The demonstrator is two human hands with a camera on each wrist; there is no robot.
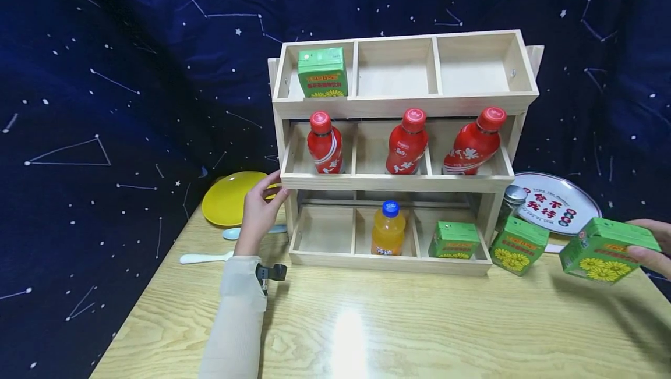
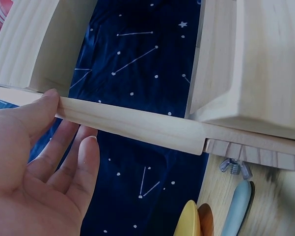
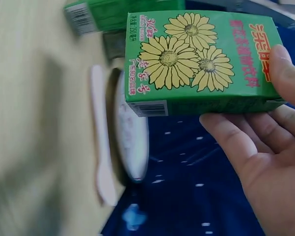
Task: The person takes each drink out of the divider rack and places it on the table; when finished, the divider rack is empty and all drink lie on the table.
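Note:
A green drink carton (image 1: 603, 254) with yellow flowers is held above the table at the far right. My right hand (image 3: 265, 162) grips one end of it, thumb on the flowered face and fingers behind. On the other side, my left hand (image 1: 258, 213) holds the left side post (image 2: 132, 123) of a three-tier wooden shelf (image 1: 388, 264), thumb and fingers on opposite sides. The top tier's left compartment contains another carton (image 1: 323, 74). Three red bottles (image 1: 408, 149) occupy the middle tier, the right one tilted. Below are an orange-drink bottle (image 1: 388, 232) and a carton (image 1: 454, 240).
Another green carton (image 1: 519, 245) stands against the shelf's right side, near a metal-lidded jar (image 1: 512, 198) and a white plate (image 1: 558, 201) with red characters. At left lie a yellow plate (image 1: 228, 201), a blue utensil (image 1: 230, 233) and a white utensil (image 1: 201, 258).

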